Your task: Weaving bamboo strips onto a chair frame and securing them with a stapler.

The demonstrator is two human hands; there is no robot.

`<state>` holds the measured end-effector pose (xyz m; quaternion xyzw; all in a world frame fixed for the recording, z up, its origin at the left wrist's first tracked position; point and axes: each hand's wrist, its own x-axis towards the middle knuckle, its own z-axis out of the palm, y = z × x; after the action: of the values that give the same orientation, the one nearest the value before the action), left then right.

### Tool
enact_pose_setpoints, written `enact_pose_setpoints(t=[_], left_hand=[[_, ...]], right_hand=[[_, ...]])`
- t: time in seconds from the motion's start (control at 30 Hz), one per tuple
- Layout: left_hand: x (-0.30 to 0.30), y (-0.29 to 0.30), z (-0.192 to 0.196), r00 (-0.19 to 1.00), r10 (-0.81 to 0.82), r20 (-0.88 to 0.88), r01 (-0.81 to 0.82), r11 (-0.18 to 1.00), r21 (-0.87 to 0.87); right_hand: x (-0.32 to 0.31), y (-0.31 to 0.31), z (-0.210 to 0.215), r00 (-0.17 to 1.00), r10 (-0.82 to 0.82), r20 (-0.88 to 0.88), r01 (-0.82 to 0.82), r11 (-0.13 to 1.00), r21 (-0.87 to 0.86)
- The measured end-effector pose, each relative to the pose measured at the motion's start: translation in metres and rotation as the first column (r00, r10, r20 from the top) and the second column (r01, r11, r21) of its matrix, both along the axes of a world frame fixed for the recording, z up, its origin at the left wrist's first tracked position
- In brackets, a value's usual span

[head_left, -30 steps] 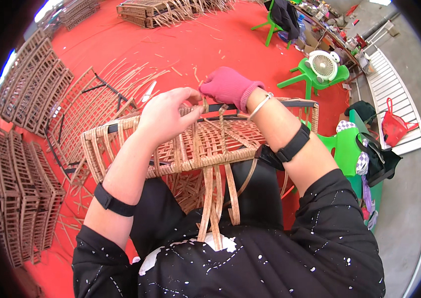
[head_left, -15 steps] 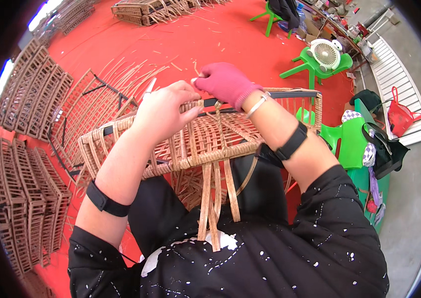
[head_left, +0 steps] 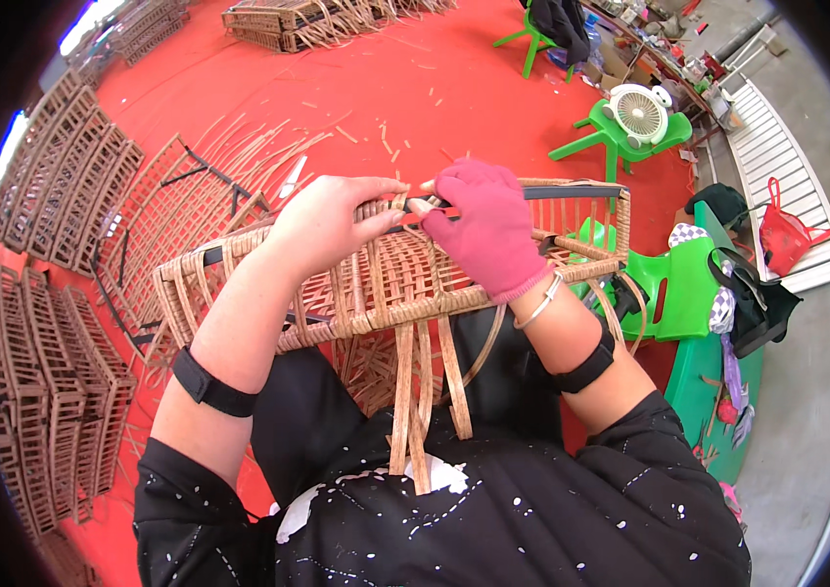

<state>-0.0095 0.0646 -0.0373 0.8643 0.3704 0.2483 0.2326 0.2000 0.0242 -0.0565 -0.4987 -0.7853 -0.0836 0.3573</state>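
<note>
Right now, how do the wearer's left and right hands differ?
- Cover: left hand is bare; right hand wears a pink glove leaving the thumb tip uncovered.
- Wrist: right hand has a pale bangle; left hand shows none.
- Direction: left hand points right; right hand points left.
Shared: both are at the far rim of the woven basket.

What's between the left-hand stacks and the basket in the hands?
In the head view, a woven panel with dark bars and loose strips, on the red floor.

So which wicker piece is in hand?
The central wicker basket: left hand and gloved right hand touch its far rim; no hand touches the other wicker pieces.
</note>
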Motion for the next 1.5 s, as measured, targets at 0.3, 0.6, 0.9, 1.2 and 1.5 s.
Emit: enact_pose_setpoints(t=[0.3, 0.6, 0.9, 1.2, 1.5], left_hand=[[-0.003, -0.004, -0.003, 0.989, 0.087, -0.123, -0.086, 0.996, 0.011], [-0.02, 0.002, 0.003, 1.0, -0.002, 0.03, 0.007, 0.984, -0.178], [-0.013, 0.0, -0.002, 0.999, 0.04, -0.017, -0.041, 0.997, -0.063], [-0.007, -0.012, 0.008, 0.976, 0.132, -0.175, -0.137, 0.99, -0.019], [-0.015, -0.058, -0.013, 0.949, 0.314, -0.023, -0.293, 0.907, 0.302]], right_hand=[[-0.018, 0.013, 0.013, 0.949, 0.03, -0.314, -0.165, 0.896, -0.412], [-0.013, -0.028, 0.0, 0.982, 0.157, -0.106, -0.159, 0.987, -0.002], [-0.014, -0.022, 0.017, 0.991, 0.056, -0.12, -0.05, 0.998, 0.049], [-0.043, 0.01, 0.013, 0.914, 0.051, -0.403, -0.194, 0.926, -0.323], [-0.038, -0.055, -0.016, 0.746, 0.128, -0.654, -0.328, 0.925, -0.193]])
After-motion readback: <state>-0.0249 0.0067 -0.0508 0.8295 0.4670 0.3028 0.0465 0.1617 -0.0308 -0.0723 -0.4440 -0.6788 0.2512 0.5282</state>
